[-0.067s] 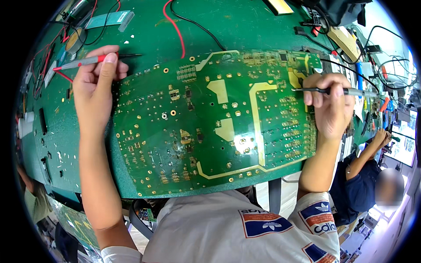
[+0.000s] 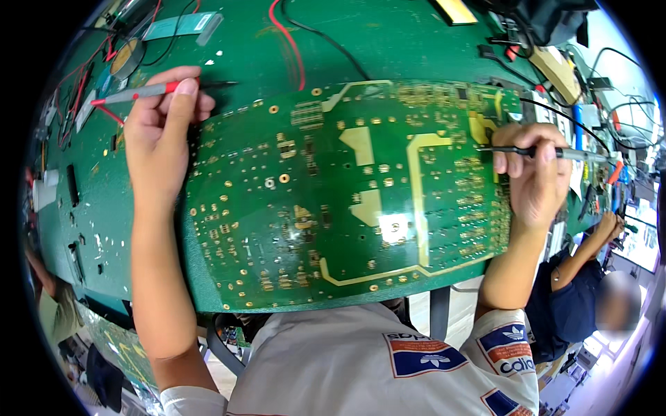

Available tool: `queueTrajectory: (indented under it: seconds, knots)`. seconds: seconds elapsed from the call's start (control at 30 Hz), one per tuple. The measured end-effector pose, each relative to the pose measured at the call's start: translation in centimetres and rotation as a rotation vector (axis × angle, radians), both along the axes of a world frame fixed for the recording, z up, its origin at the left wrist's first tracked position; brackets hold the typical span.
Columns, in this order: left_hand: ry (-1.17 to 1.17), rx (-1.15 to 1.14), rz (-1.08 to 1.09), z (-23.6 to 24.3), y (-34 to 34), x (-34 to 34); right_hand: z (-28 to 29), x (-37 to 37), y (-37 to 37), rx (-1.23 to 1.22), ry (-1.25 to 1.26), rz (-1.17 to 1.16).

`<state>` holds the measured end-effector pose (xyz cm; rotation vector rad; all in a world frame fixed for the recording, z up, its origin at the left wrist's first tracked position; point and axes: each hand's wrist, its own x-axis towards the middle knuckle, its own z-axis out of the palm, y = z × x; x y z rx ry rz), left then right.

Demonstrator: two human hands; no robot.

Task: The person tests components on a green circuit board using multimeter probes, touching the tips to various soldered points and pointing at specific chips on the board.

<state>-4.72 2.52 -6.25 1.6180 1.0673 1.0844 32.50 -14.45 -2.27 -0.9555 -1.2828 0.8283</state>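
Observation:
A large green circuit board [image 2: 333, 229] with gold pads and broad yellow traces lies across the green bench in front of me. My left hand [image 2: 161, 128] is closed around a red and grey test probe [image 2: 154, 90] at the board's upper left corner. Its dark tip points right, over the bench behind the board. Over the board's right side, my right hand [image 2: 535, 166] pinches a black and grey test probe [image 2: 583, 154] like a pen. That thin tip points left at the board; whether it touches a pad I cannot tell.
A red cable [image 2: 290, 41] and a black cable [image 2: 333, 45] run behind the board. At the back left lie a teal box [image 2: 179, 26] and a solder-like roll [image 2: 125, 58]. Tools and wires crowd the right side, where another person [image 2: 565, 295] sits.
The whole view has shifted slightly, so the board and both hands appear a little further right. Both hands keep their hold on the probes.

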Motion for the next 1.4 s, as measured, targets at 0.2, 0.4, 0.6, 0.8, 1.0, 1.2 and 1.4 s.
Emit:
queueTrajectory:
  seconds: [0.2,0.4,0.6,0.8,1.0,1.2,1.4]
  knots:
    - [0.009,-0.037,0.001,0.2,-0.5,0.5,-0.1,-0.5,-0.4,-0.064,-0.09,-0.083]
    - [-0.027,-0.023,-0.003,0.6,-0.7,0.6,0.3,-0.2,-0.6,-0.073,-0.108,-0.083]
    - [-0.09,0.0,0.014,0.8,-1.1,0.4,-0.1,0.2,-0.5,-0.077,-0.109,-0.065]
    - [-0.154,0.028,-0.11,1.3,-1.8,-0.4,-0.1,0.2,-0.4,-0.073,-0.091,-0.067]
    - [-0.081,0.001,-0.126,2.3,-3.3,0.5,3.4,-2.1,-1.5,-0.029,-0.22,-0.024]
    - [-0.087,0.001,-0.14,2.0,-2.8,0.4,6.2,-7.0,-1.6,0.05,-0.455,0.297]
    - [-0.066,-0.031,-0.113,2.0,-3.1,0.7,3.9,-11.3,-0.1,0.077,-0.452,0.312]
